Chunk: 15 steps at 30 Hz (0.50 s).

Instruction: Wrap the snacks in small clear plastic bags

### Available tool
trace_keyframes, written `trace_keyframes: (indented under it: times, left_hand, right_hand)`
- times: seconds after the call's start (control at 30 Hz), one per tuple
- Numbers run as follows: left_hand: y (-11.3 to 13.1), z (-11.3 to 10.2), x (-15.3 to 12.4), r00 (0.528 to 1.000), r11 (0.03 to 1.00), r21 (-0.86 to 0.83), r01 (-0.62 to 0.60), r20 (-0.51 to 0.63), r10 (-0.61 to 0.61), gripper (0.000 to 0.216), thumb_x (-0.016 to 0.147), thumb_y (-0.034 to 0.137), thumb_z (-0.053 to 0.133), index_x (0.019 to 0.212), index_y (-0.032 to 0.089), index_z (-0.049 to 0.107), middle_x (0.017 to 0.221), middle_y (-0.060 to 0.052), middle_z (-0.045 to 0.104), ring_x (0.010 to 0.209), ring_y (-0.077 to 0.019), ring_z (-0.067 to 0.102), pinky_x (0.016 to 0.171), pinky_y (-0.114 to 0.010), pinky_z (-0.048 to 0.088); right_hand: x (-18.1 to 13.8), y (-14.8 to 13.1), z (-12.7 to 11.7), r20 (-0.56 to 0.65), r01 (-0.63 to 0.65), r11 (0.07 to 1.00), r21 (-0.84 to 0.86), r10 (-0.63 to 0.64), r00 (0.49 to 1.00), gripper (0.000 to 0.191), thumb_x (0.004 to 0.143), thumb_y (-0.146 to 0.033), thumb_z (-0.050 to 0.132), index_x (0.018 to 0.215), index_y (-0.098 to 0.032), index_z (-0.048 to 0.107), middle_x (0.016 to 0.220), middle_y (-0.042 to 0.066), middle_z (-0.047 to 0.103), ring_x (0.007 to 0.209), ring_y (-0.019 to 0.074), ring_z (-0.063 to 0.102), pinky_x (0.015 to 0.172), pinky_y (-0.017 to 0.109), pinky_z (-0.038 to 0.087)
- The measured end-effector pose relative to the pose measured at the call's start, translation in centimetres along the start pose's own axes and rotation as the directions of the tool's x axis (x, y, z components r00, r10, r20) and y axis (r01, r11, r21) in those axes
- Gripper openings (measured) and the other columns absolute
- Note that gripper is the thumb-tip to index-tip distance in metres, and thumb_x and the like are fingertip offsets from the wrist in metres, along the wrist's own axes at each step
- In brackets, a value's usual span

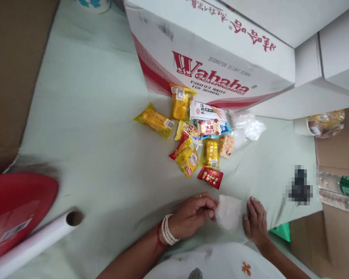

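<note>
A: Setting?
B: Pale green cloth [99, 100] bears a carton [215, 73] and snacks [211, 152]; a brown box [339, 236] stands beyond its right edge.
A: Foreground?
B: Left hand [197, 215] pinches a thin white bag [229, 211]; right hand [256, 221], apart, rests beside it, fingers slack.

Your left hand [194, 217] hides part of the white sheet [229, 213]; red object [20, 205] and roll [31, 248] cropped left; dark item [300, 188] pixelated.

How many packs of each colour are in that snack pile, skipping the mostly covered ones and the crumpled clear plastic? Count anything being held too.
Yellow packs: 4
Multicoloured cookie-picture pack: 1
Whitish packs: 2
Red pack: 1
Clear-wrapped pack: 1
Pale piece held in left hand: 1
Total: 10
</note>
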<state>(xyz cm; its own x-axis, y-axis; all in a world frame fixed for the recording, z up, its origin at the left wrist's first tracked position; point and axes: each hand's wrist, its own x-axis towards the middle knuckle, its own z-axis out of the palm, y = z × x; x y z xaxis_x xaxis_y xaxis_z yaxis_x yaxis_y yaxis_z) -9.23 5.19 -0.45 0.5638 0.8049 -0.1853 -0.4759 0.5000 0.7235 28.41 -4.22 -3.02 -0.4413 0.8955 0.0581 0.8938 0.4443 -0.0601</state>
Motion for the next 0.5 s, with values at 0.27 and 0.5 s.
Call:
trace_keyframes:
  times: [0.27,0.5]
  left_hand:
    - [-2.2,-0.2,0.4,0.985,0.997,-0.046,-0.061,-0.167,0.052,0.033,0.097,0.049,0.062,0.089,0.018,0.062,0.085,-0.001,0.059,0.080,-0.0134,0.053,0.078,-0.026,0.043]
    - [-3.4,0.9,0.6,0.978,0.992,0.120,-0.049,-0.194,0.072,0.045,0.084,0.060,0.074,0.083,0.017,0.060,0.073,0.001,0.060,0.069,-0.0126,0.053,0.071,-0.027,0.043]
  right_hand:
    - [-0.1,-0.1,0.3,-0.040,-0.040,0.998,0.058,0.042,0.998,0.073,0.097,-0.020,0.051,0.166,-0.021,0.027,0.153,0.021,0.048,0.137,0.0411,0.048,0.107,0.067,0.044]
    - [0.6,-1.5,-1.4,-0.184,-0.143,0.960,0.242,0.190,0.964,0.047,0.099,-0.025,0.055,0.146,-0.026,0.055,0.141,0.015,0.059,0.129,0.0344,0.056,0.106,0.058,0.047]
